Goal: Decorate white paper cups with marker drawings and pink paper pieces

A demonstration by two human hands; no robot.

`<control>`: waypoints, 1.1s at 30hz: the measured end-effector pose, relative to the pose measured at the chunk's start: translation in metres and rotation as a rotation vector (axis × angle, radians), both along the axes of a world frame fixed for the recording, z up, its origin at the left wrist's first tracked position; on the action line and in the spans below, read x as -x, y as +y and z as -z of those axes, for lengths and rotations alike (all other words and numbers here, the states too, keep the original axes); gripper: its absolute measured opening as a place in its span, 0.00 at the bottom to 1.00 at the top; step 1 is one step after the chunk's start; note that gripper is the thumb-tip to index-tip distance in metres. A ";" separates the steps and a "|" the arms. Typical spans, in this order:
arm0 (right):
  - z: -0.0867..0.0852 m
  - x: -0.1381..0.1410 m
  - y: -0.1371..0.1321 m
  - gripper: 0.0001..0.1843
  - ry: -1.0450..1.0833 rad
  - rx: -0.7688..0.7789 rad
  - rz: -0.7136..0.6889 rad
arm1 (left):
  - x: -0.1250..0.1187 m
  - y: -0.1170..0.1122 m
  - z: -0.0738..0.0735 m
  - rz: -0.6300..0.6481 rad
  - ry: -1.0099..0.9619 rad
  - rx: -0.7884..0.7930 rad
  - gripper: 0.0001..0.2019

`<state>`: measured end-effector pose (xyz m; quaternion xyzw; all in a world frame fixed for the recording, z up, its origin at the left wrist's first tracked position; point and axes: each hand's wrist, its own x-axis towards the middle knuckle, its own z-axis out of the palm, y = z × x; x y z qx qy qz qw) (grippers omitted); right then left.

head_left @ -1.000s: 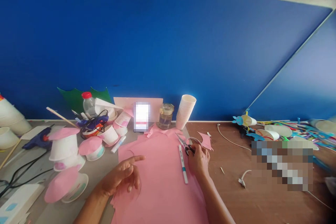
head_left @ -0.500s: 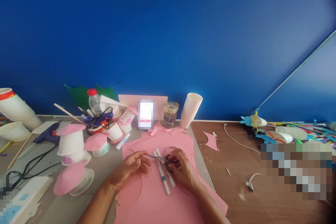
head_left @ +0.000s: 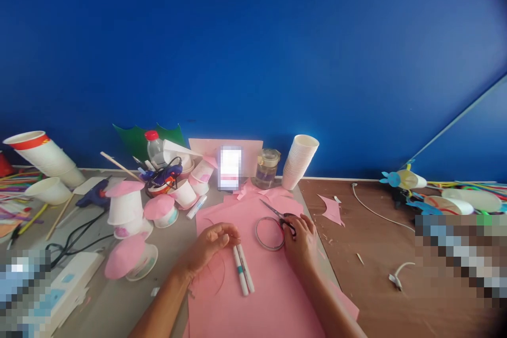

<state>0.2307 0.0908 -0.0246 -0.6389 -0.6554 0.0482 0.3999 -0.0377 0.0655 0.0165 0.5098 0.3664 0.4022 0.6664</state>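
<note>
My right hand (head_left: 300, 237) is closed over the handles of a pair of scissors (head_left: 273, 207), whose blades point up and to the left above the pink paper (head_left: 277, 296). Just left of these fingers, a thin round ring (head_left: 257, 235) lies on the paper. My left hand (head_left: 216, 240) hovers low over the sheet with loosely bent fingers, and nothing shows in its grasp. Its fingertips are close to the upper ends of two white markers (head_left: 243, 274) lying side by side; whether they touch is unclear. Thin curved paper strips (head_left: 223, 277) lie beneath this hand.
Pink-topped paper cups (head_left: 124, 206) stand at left, near a glue gun (head_left: 93, 194) and a power strip (head_left: 65, 288). Behind the paper are a phone (head_left: 230, 168), a glass jar (head_left: 268, 168) and stacked cups (head_left: 300, 161). A cable (head_left: 378, 216) and paper scrap (head_left: 331, 209) lie right.
My right hand has moved the scissors right and turned their blades away from my left hand. The markers now lie closer together, nearer my left hand, and the ring is uncovered. The view has shifted.
</note>
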 end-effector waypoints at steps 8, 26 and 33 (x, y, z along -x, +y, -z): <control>-0.002 0.004 -0.006 0.14 -0.274 -0.099 -0.012 | -0.019 -0.013 -0.002 0.058 0.605 -0.549 0.21; -0.006 0.022 -0.016 0.11 -0.238 -0.043 -0.421 | 0.007 0.001 0.009 -0.335 1.121 -0.733 0.10; -0.005 0.025 -0.018 0.13 -0.249 -0.033 -0.436 | 0.022 0.004 0.011 -0.446 1.259 -0.692 0.07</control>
